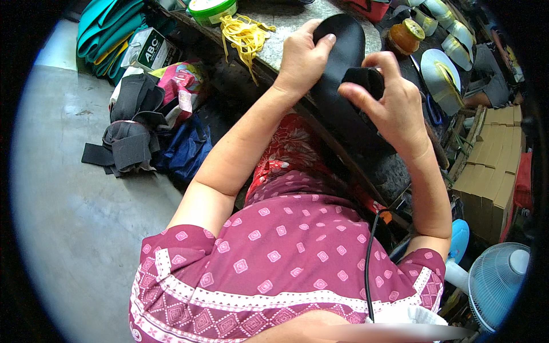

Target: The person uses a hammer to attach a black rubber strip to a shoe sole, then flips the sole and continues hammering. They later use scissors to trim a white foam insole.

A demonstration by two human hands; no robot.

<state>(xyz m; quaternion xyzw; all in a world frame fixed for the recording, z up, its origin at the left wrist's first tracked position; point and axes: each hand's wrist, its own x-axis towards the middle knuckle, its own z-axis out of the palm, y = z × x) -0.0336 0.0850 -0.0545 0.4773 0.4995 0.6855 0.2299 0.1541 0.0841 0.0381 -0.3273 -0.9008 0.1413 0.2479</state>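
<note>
My left hand (304, 62) is closed round the edge of a long black piece with a rounded end, like a shoe sole (345, 41), with the thumb lying on its face. A small dark block-like piece (366, 79) sits between the thumb and curled fingers of my right hand (397, 106), over the lower part of the sole; its exact kind is unclear. The sole is tilted above the edge of the worktable (286, 40). Its lower end blends into dark material below, so where it stops is hard to see.
Yellow laces (246, 37) and a green-lidded tub (211, 8) are at the table's left. An orange jar (407, 35) and pale curved shoe parts (440, 77) are right. Cardboard boxes (492, 154) and a fan (500, 286) stand beside me; black scraps (134, 140) lie left.
</note>
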